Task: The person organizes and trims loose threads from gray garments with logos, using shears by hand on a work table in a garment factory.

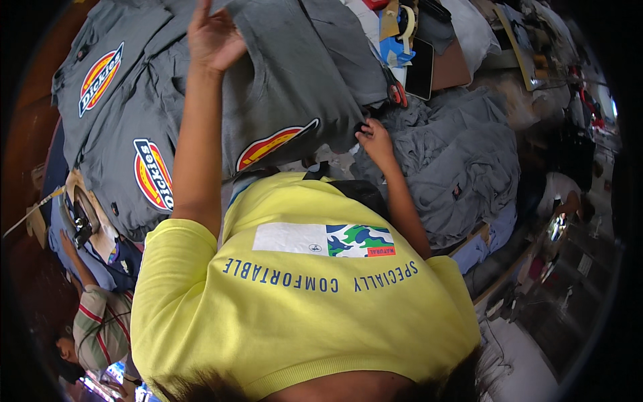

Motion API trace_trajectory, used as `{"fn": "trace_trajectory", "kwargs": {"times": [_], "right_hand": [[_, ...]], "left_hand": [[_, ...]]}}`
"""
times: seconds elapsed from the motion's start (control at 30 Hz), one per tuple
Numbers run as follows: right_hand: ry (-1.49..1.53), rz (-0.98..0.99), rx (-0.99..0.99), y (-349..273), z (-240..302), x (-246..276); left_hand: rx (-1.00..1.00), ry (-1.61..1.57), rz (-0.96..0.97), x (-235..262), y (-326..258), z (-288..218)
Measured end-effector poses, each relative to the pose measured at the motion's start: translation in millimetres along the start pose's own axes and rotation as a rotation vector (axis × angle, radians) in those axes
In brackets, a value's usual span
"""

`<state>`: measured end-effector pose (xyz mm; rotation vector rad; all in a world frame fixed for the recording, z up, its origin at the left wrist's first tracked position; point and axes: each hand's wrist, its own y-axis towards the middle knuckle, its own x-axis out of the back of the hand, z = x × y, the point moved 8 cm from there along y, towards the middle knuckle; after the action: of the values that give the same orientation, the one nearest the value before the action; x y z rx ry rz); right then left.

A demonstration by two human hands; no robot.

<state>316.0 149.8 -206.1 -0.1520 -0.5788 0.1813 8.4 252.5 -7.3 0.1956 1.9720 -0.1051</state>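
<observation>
A grey T-shirt (281, 87) with a red, yellow and white printed emblem spreads in front of me, its near edge hanging toward my body. My left hand (216, 43) is open at the T-shirt's left side, palm showing and fingers stretched out, partly cut off by the picture's top edge. At the T-shirt's near right corner, my right hand (376, 142) is closed in a pinch. A small dark bit shows at its fingertips; I cannot make out what it is. More grey T-shirts (124, 127) with the same emblem lie layered to the left.
A heap of crumpled grey garments (455, 161) lies right of my right hand. Beyond it are red-handled scissors (398, 95), a dark phone (420, 70) and a tape roll (406, 21). At the left, an iron (84, 218) stands near another person in a striped shirt (102, 328).
</observation>
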Motion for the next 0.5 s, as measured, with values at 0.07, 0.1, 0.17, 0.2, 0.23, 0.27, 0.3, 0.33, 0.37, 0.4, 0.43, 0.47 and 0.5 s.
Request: {"fn": "trace_trajectory", "kwargs": {"times": [0.07, 0.1, 0.17, 0.2, 0.23, 0.27, 0.3, 0.33, 0.37, 0.4, 0.43, 0.47, 0.5], "right_hand": [[-0.095, -0.088, 0.107, 5, 40, 14], [-0.157, -0.12, 0.157, 5, 69, 25], [-0.221, -0.262, 0.281, 0, 111, 47], [-0.241, -0.294, 0.323, 0, 133, 54], [-0.275, -0.356, 0.47, -1, 153, 59], [-0.224, -0.339, 0.522, 3, 161, 58], [-0.173, -0.32, 0.575, 8, 168, 55], [-0.102, -0.247, 0.452, 19, 161, 50], [-0.032, -0.172, 0.329, 29, 155, 43], [0.037, -0.096, 0.206, 39, 148, 34], [0.044, -0.13, 0.255, 47, 147, 30], [0.049, -0.162, 0.305, 57, 141, 23], [0.052, -0.192, 0.352, 60, 139, 18]], "left_hand": [[-0.064, 0.07, 0.112, -23, -17, -26], [-0.101, 0.138, 0.191, -40, -28, -42], [-0.166, 0.166, 0.278, -43, -42, -68], [-0.205, 0.131, 0.271, -33, -45, -87], [-0.237, 0.092, 0.272, -32, -48, -97], [-0.247, 0.12, 0.203, -32, -49, -101], [-0.239, 0.049, 0.179, -22, -53, -105], [-0.224, -0.026, 0.155, -16, -55, -106], [-0.21, -0.1, 0.132, -12, -57, -108], [-0.24, 0.086, 0.138, -11, -62, -106], [-0.185, 0.028, 0.137, 7, -64, -111], [-0.132, -0.031, 0.135, 40, -66, -121], [-0.08, -0.094, 0.131, 65, -70, -120]]}}
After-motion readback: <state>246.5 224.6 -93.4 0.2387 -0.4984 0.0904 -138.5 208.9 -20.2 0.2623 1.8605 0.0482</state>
